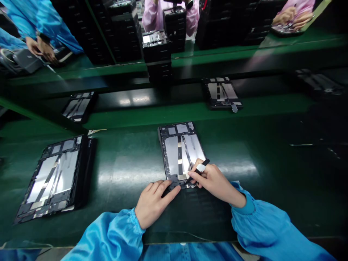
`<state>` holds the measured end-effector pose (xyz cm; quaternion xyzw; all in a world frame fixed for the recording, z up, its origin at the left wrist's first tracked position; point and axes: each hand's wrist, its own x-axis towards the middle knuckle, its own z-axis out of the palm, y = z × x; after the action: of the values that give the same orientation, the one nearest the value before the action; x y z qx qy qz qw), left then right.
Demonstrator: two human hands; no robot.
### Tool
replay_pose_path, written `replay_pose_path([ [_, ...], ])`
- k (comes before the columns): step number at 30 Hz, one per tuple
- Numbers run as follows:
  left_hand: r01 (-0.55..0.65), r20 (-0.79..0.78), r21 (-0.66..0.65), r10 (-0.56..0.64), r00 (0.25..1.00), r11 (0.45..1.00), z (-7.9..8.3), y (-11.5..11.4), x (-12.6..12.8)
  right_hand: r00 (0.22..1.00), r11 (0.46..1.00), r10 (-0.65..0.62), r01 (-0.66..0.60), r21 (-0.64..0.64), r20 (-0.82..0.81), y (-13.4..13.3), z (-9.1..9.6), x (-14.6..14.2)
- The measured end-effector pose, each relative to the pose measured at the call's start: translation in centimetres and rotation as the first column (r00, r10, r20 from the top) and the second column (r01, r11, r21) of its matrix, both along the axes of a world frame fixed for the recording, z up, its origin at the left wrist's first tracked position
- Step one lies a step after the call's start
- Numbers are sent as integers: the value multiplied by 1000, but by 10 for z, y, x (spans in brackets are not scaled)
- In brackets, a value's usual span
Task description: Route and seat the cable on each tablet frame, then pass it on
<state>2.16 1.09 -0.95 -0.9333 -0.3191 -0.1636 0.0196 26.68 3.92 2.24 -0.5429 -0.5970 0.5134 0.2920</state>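
An opened tablet [171, 156] lies flat in front of me, its silver battery panels and dark ribbon cables bare. My left hand [154, 201] rests at its lower left corner, fingers stretched and thumb apart, touching the near edge. Pinched in my right hand [210, 181] is a slim black pointed tool [204, 164] with a white band. Its tip points down at the tablet's near edge; whether it is tweezers I cannot tell. Fingers partly cover the lower right corner.
At left a stack of opened tablets [56, 174] stands on the green bench [122, 156]. Further tablets lie beyond, at back left [78, 105] and back right [223, 90]. Tall black stacks [157, 54] line the far shelf. Co-workers' hands [42, 49] work across from me.
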Motion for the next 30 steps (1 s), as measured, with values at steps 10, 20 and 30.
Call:
replay_pose_path([
  [10,104,178,-143,-78,981,984,4,13,-5,990,994,-96,101,37,-107,-4,-5,2],
  [20,-65,-114,-36,60,992,997,7,66,58,855,731,-419,517,446,-305,-12,-33,5],
  [30,-524,-54,31,525,849,851,36,226,39,940,859,-273,334,389,-203,-8,-46,3],
])
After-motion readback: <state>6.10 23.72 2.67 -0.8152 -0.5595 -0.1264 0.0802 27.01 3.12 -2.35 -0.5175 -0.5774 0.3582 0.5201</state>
